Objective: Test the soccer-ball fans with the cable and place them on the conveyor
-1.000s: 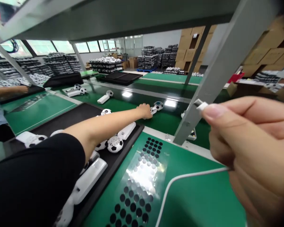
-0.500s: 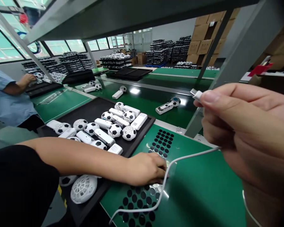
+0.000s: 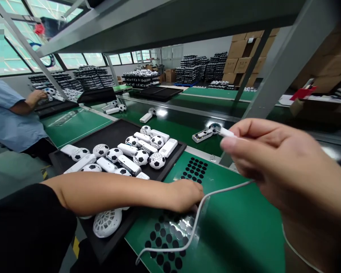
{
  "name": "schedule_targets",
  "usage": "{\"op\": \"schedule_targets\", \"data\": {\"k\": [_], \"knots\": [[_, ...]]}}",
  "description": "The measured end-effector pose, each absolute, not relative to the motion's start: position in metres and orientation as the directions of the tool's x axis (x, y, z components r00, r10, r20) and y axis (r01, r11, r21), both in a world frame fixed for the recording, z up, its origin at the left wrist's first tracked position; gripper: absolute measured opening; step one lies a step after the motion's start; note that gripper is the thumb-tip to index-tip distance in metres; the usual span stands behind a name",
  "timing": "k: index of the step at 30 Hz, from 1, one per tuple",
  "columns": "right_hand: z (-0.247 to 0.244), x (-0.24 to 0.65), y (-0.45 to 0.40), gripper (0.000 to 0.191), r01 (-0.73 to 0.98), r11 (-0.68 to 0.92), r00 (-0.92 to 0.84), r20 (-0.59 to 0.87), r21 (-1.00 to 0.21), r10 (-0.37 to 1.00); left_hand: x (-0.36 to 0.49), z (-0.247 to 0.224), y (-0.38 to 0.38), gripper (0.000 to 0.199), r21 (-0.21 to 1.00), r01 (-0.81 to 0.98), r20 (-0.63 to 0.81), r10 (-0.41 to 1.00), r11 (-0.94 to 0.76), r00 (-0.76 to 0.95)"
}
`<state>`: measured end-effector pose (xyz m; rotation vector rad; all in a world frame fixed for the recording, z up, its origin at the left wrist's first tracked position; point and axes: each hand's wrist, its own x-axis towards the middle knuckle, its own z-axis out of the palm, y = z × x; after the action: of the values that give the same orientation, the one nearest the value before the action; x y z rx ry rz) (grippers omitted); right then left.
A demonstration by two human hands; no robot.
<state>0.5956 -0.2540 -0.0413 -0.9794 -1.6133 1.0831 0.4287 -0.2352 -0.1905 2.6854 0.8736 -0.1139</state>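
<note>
My right hand (image 3: 272, 163) pinches a white cable's plug (image 3: 226, 132) between thumb and finger, a short way from a white handheld device (image 3: 203, 134) on the dark belt. The white cable (image 3: 196, 220) droops from that hand across the green mat. My left hand (image 3: 184, 195) rests on a clear sheet printed with black dots (image 3: 167, 231), its fingertips hidden. My left forearm lies along the near edge of a black tray (image 3: 116, 132). The tray holds several soccer-ball-patterned shells, including a white lattice shell (image 3: 107, 223), and several white handle units (image 3: 127, 165).
A co-worker in a blue sleeve (image 3: 8, 113) handles a ball at another station to the left. A grey steel post (image 3: 275, 87) rises beyond my right hand, beneath an overhead shelf (image 3: 159, 32). Stacked products and cardboard boxes (image 3: 244, 57) stand farther back.
My left hand has come back from the far belt to the dotted sheet. My right hand has shifted left, carrying the plug closer to the device on the belt.
</note>
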Motion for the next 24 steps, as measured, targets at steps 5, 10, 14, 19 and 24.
{"op": "schedule_targets", "data": {"k": [5,10,14,19,24], "knots": [[-0.073,0.595,-0.253,0.036,0.516,0.099,-0.291,-0.065,-0.851,0.955,0.415,-0.168,-0.227,0.056,0.14,0.613,-0.244,0.573,-0.777,0.782],[-0.173,0.587,-0.273,0.01,0.692,0.037,-0.2,-0.141,-0.721,0.97,0.404,-0.163,-0.226,0.051,0.104,0.587,-0.248,0.551,-0.803,0.797],[-0.215,0.583,-0.301,0.043,0.76,0.08,-0.221,-0.14,-0.645,0.965,0.412,-0.162,-0.228,0.048,0.08,0.603,-0.317,0.553,-0.794,0.77],[-0.208,0.582,-0.3,0.041,0.835,0.114,-0.248,-0.183,-0.538,0.951,0.418,-0.166,-0.227,0.038,0.134,0.604,-0.323,0.542,-0.785,0.776],[-0.2,0.58,-0.276,0.033,0.843,0.136,-0.314,-0.27,-0.52,0.91,0.425,-0.181,-0.225,0.034,0.227,0.63,-0.207,0.595,-0.743,0.777]]}}
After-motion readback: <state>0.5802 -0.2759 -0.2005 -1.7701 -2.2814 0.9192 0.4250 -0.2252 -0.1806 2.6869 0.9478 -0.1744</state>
